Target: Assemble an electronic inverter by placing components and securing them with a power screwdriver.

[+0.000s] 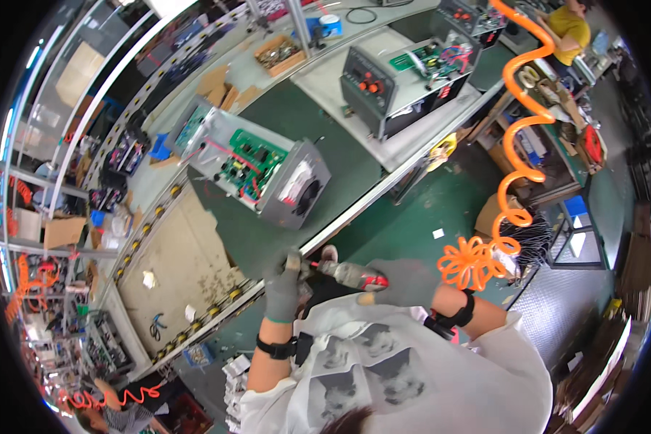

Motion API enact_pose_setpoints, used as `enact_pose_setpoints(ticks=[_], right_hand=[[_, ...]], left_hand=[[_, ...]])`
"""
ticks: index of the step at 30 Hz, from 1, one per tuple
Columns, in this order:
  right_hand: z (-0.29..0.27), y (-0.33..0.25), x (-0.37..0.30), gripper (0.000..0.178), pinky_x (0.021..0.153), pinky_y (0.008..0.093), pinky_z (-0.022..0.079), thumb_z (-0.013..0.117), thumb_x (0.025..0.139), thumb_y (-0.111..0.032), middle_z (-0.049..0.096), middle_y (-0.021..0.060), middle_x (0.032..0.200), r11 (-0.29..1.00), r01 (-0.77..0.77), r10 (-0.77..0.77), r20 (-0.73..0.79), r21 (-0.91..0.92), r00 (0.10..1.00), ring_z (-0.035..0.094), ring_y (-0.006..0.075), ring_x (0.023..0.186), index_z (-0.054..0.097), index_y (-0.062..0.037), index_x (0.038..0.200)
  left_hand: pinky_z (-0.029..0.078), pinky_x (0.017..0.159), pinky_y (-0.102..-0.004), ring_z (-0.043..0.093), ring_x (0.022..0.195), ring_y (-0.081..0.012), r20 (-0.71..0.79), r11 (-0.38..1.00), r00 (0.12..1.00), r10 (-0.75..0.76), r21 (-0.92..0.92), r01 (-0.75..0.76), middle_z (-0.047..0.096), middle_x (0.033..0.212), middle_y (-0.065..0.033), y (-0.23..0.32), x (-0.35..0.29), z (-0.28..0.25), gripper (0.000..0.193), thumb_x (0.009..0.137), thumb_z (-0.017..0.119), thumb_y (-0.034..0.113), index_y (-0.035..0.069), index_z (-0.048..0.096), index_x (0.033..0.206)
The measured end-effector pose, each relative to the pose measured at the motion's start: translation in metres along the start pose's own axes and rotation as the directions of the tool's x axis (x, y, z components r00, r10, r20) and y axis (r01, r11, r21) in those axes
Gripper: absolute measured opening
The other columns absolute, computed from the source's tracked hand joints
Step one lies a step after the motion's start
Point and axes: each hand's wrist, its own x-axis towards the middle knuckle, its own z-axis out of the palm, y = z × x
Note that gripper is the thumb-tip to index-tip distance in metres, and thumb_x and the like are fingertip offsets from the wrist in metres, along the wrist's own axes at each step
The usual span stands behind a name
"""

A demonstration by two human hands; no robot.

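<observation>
My left hand (281, 291), in a grey glove, is at the table's front edge with its fingers bent together. A small part with a bit of red shows by its fingertips; what they hold is too small to tell. My right hand (406, 282), also gloved, is closed around the red end of a grey and red hand tool (351, 275), whose exact kind is unclear. The tool points toward my left hand. Beyond my hands, an open grey metal housing (273, 210) lies on the green mat, with a green circuit board (247, 155), wires and a black fan (308, 197).
A second open unit (369, 90) with orange knobs stands farther right along the table. An orange coiled hose (513, 148) hangs close to my right hand. A wooden box (278, 56) of small parts sits at the back. Another person (568, 32) in yellow is at far right.
</observation>
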Motion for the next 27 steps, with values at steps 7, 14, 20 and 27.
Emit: enact_pose_setpoints(ticks=[7,14,20,27], right_hand=[[0.015,0.008,0.009,0.065,0.076,0.0388,0.047,0.065,0.072,-0.059,0.063,0.0152,0.092,0.995,0.069,-0.075,0.074,0.075,0.994,0.061,0.0315,0.087,0.056,-0.0074,0.111],[0.02,0.025,0.026,0.058,0.077,0.0372,0.045,0.065,0.072,-0.057,0.063,0.0156,0.091,0.934,0.152,-0.152,-0.027,0.324,0.988,0.061,0.0303,0.087,0.06,-0.0057,0.099],[-0.001,0.012,0.059,0.065,0.076,0.0373,0.046,0.061,0.071,-0.064,0.063,0.016,0.09,0.961,0.069,-0.014,-0.204,0.268,0.979,0.062,0.0313,0.085,0.061,-0.0051,0.099],[-0.008,-0.013,0.077,0.072,0.076,0.0362,0.047,0.058,0.07,-0.07,0.064,0.0147,0.089,0.984,0.027,0.014,-0.224,0.177,0.975,0.063,0.0306,0.087,0.058,-0.0077,0.108]], left_hand=[[0.039,0.057,-0.0228,0.047,0.061,-0.0074,-0.014,0.994,0.999,-0.047,0.096,0.048,0.056,0.07,-0.0009,-0.007,0.005,-0.018,0.021,0.09,0.059,0.021,0.0,0.059,0.095],[0.042,0.068,-0.0305,0.052,0.078,-0.019,-0.029,0.958,0.986,0.165,0.243,-0.153,0.056,0.091,-0.0073,-0.006,0.034,-0.015,0.033,0.09,0.054,0.03,0.002,0.055,0.107],[0.041,0.091,-0.039,0.053,0.1,-0.0296,0.057,0.301,0.733,0.678,0.888,-0.348,0.058,0.098,-0.0142,0.044,0.07,0.01,0.043,0.076,0.064,0.021,0.004,0.056,0.114],[0.043,0.084,-0.0414,0.055,0.095,-0.033,0.136,0.374,0.798,0.587,0.829,-0.416,0.059,0.099,-0.0142,0.032,0.114,-0.002,0.036,0.075,0.067,0.023,0.005,0.061,0.105]])
